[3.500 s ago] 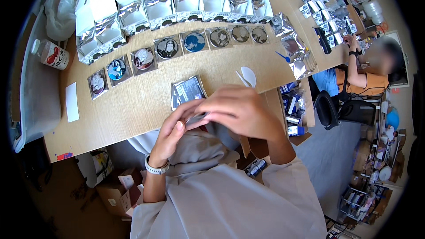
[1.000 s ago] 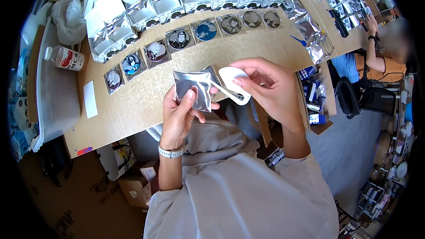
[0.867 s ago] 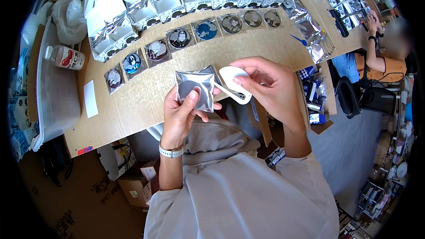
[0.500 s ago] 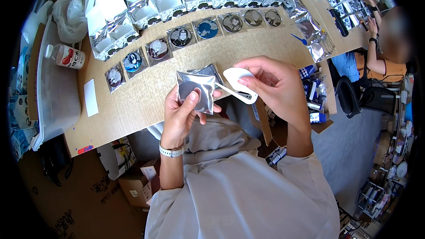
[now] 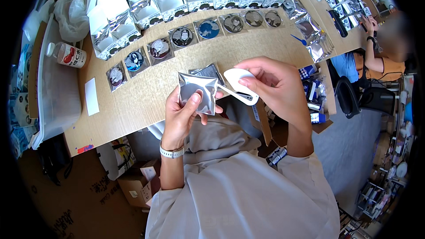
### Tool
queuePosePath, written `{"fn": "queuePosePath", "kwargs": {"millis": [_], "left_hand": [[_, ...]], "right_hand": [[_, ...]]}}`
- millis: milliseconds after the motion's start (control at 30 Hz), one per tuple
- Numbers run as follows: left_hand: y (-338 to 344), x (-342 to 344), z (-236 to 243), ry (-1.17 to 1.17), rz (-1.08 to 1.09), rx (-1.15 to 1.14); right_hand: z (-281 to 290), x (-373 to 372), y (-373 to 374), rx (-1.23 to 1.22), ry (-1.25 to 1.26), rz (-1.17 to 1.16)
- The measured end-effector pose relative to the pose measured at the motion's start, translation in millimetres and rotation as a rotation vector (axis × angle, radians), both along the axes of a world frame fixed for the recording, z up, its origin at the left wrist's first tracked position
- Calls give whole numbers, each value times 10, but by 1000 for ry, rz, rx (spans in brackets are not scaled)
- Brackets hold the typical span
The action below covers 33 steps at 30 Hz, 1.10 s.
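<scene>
My left hand point(image 5: 183, 108) grips a square silver foil pouch point(image 5: 197, 84), thumb across its front. My right hand point(image 5: 272, 86) pinches a white rounded tool with a slim arm point(image 5: 237, 78), which reaches to the pouch's right edge. Behind the pouch, flat dark packets point(image 5: 206, 71) lie on the wooden desk point(image 5: 115, 117). Farther back runs a row of round picture badges point(image 5: 208, 28) on square clear wrappers, several in all.
Open white boxes with foil point(image 5: 168, 2) line the back. A bottle point(image 5: 71, 56) stands beside a plastic bin point(image 5: 55, 102) at left. Foil packets point(image 5: 316, 51) and a blue tool point(image 5: 299, 40) lie right. A co-worker point(image 5: 380, 62) sits at right, beside cardboard boxes point(image 5: 327, 97).
Since the oldest frame, my right hand has picked up the white tool from the desk and my left now holds the foil pouch. In the last second both shifted slightly rightward.
</scene>
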<state>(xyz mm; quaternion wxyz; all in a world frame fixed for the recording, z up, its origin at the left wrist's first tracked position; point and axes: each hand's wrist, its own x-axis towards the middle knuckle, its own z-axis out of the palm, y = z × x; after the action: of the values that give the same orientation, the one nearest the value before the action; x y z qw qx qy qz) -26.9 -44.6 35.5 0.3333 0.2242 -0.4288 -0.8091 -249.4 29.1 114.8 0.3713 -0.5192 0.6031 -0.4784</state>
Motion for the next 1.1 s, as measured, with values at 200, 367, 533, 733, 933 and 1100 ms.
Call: {"fn": "queuePosePath", "kwargs": {"millis": [200, 367, 533, 733, 933, 1100], "left_hand": [[6, 19, -13, 18, -22, -8], [8, 32, -42, 42, -29, -5], [2, 50, -51, 67, -45, 9], [-7, 69, -92, 134, -82, 60], [5, 45, -50, 72, -73, 36], [22, 35, 61, -143, -113, -132]], "right_hand": [[24, -2, 7, 19, 22, 14], [23, 3, 12, 24, 6, 16], [39, 8, 20, 25, -12, 22], [38, -3, 20, 24, -65, 30], [-24, 12, 23, -47, -65, -9], [50, -5, 5, 52, 44, 41]]}}
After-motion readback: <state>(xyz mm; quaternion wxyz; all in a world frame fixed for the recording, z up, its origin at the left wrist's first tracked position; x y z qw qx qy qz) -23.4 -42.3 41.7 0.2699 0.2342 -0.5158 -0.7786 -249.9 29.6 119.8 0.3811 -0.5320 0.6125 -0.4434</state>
